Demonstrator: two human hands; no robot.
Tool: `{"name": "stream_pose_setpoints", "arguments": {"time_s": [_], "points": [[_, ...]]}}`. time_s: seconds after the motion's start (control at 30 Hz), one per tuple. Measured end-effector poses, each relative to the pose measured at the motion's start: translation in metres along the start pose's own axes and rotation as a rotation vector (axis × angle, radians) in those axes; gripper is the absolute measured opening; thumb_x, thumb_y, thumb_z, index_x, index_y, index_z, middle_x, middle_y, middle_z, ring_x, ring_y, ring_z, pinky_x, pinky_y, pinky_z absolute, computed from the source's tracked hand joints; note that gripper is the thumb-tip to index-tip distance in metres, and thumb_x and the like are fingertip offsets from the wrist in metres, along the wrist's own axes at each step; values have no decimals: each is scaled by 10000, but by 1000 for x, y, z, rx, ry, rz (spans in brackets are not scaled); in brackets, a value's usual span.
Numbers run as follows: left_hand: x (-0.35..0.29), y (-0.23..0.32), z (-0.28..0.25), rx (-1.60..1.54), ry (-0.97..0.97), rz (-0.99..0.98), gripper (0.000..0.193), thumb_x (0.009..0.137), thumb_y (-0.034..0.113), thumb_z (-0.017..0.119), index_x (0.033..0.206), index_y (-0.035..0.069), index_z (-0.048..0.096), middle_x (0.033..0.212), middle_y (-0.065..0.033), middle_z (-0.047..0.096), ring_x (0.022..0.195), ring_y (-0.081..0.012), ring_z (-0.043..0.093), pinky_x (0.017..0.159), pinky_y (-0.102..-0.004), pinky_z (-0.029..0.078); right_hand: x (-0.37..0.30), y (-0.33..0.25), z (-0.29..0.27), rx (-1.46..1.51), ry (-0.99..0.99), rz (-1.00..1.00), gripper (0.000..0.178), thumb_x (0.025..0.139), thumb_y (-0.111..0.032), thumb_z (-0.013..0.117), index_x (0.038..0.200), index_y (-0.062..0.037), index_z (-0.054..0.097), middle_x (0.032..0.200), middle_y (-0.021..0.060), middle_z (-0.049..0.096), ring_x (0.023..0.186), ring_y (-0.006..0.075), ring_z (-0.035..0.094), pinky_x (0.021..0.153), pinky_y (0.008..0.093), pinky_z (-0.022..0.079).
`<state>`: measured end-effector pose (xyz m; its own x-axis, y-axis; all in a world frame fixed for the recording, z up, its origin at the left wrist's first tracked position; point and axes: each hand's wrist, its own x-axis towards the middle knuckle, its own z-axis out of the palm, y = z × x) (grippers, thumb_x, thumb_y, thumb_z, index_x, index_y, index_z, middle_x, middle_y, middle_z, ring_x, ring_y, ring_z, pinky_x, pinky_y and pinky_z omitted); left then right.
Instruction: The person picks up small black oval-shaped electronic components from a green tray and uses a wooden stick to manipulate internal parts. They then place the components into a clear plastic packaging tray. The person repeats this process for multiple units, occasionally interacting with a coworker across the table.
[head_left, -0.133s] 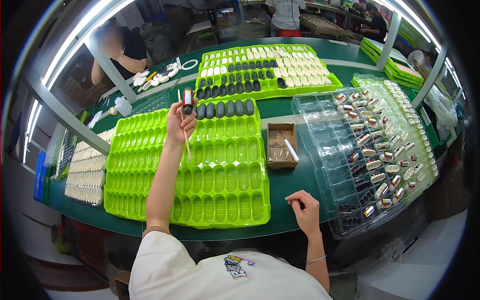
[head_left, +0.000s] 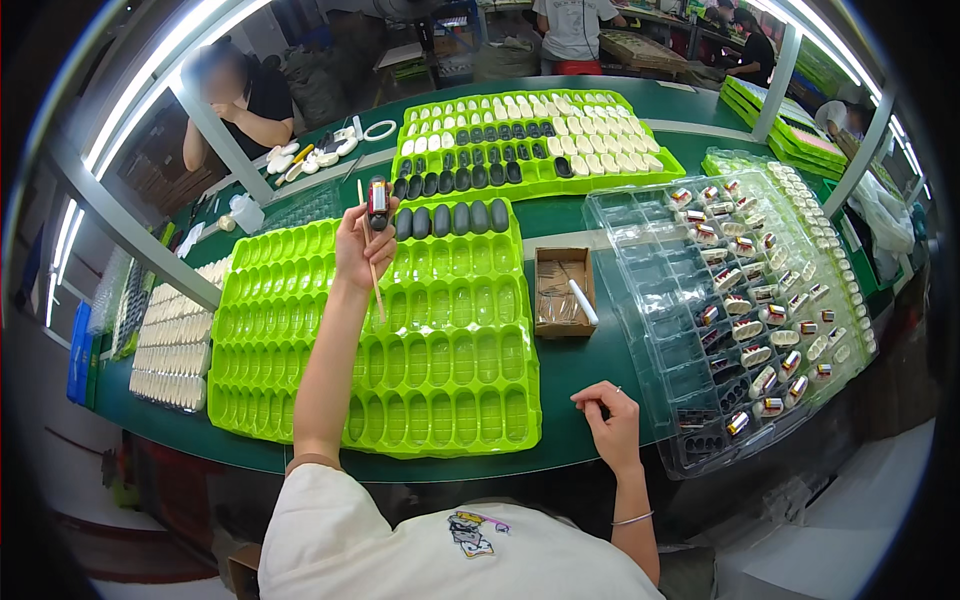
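As hardly anything has changed, the fingers of my left hand (head_left: 362, 250) still grip the dark case (head_left: 378, 203) and wooden stick (head_left: 378, 295) at the green tray (head_left: 455, 330)'s far edge, so handling seems unfinished, while my right hand (head_left: 612, 425), loosely curled, seemingly empty, is near the tabletop (head_left: 570, 375)'s near edge.

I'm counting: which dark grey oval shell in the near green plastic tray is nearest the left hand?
The leftmost visible dark grey oval shell, beside the left hand; the others sit farther right.

Translucent bottle (head_left: 246, 213) and blue bin (head_left: 80, 352) at left, whitish plastic bag (head_left: 888, 215) at right, light-shirted person (head_left: 573, 32) beyond.
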<state>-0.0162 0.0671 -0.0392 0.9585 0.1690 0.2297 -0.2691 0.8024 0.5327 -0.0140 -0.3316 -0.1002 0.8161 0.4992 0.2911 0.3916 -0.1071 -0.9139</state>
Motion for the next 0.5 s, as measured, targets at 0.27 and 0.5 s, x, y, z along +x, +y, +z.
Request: {"name": "stream_pose_setpoints", "arguments": {"time_s": [0.27,0.5], "points": [[-2,-3,1,12,-5,8,374,852,192,366,1162,1,451,1007,-143,584,336,-68,291,276,-177,271,0,1,-1,-10,-9,6,135,741,58,486,755,-9,602,667,72,564,612,147,550,561,244,425],[-3,-7,8,19,17,8,374,865,187,351,1188,13,423,1016,-133,578,342,-65,287,283,-180,260,0,-1,-2,-10,-7,15,130,750,57,485,754,-5,599,667,73,563,611,147,549,560,244,426]]}}
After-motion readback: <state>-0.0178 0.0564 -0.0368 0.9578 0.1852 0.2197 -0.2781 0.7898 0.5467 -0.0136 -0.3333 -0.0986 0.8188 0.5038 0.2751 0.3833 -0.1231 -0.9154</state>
